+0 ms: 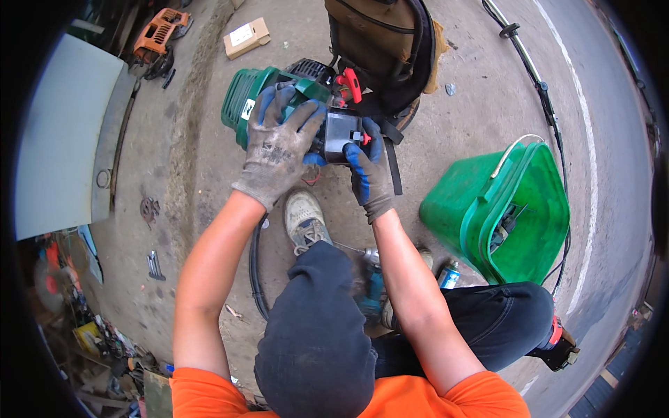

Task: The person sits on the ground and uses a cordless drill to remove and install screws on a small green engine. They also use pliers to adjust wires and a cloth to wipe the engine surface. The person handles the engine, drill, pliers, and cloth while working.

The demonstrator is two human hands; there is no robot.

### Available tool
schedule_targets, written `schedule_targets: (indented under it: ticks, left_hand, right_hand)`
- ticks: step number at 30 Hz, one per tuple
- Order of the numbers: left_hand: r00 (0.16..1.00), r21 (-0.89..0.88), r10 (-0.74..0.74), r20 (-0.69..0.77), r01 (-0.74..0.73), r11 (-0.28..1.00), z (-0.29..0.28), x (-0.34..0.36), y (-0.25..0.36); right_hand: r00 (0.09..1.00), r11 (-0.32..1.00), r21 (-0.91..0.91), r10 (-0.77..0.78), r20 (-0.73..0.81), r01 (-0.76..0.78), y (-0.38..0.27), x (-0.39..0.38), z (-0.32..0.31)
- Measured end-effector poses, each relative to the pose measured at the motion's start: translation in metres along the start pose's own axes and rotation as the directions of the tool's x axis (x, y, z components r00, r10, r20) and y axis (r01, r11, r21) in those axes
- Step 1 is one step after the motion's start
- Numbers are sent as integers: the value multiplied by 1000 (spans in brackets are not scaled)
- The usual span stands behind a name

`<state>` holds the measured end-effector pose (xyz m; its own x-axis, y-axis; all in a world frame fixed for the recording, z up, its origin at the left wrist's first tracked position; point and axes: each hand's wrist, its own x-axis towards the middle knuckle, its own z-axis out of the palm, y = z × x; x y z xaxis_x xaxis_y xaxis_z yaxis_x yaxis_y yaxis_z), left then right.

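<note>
A small two-stroke engine with a green housing [240, 101] is held up in front of me above the concrete. My left hand [275, 139], in a grey glove with blue fingers, grips it from the near side, its fingers spread over the housing. At its right end is a dark, boxy cover [339, 132], likely the air filter's. My gloved right hand [373, 171] holds the right edge of this cover, thumb and fingers around a small red knob [365, 138]. A red pull handle [352, 84] sticks up behind the cover. Whether the cover is fastened, I cannot tell.
A brown-and-black backpack frame [376, 35] stands just beyond the engine. Right of me are a green bucket [453, 209] with parts inside, a spray can [449, 274] and a long pole [527, 63]. Wrenches [155, 265], a small carton [247, 38] and an orange machine [159, 33] lie leftward.
</note>
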<state>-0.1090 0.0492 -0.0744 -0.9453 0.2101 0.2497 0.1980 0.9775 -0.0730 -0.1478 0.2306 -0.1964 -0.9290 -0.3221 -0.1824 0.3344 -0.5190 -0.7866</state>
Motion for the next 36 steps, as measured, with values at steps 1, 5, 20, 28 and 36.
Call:
schedule_targets:
  ticks: [1,5,20,28,36]
  left_hand:
    - [1000,16,7,4,-7,1000,2,0,0]
    - [999,20,35,37,-36,999,0,-1,-3]
    - [990,-144,27,141,-6,990,-23,4,-2]
    - [985,-156,55,166,-29,987,-26,3,-8]
    - [981,-247,48,187,-1,969,-21,4,-13]
  right_hand:
    - [1000,1000,-10,0,7,0,-2,-1,1]
    - [993,989,-133,77,91,-65,-24,0,4]
    - [965,949,-314,84,248,-2,-57,16,4]
    - [981,870,-490,143,130,-62,-73,10,18]
    - [978,884,-466,124,170,-31,-71,15,13]
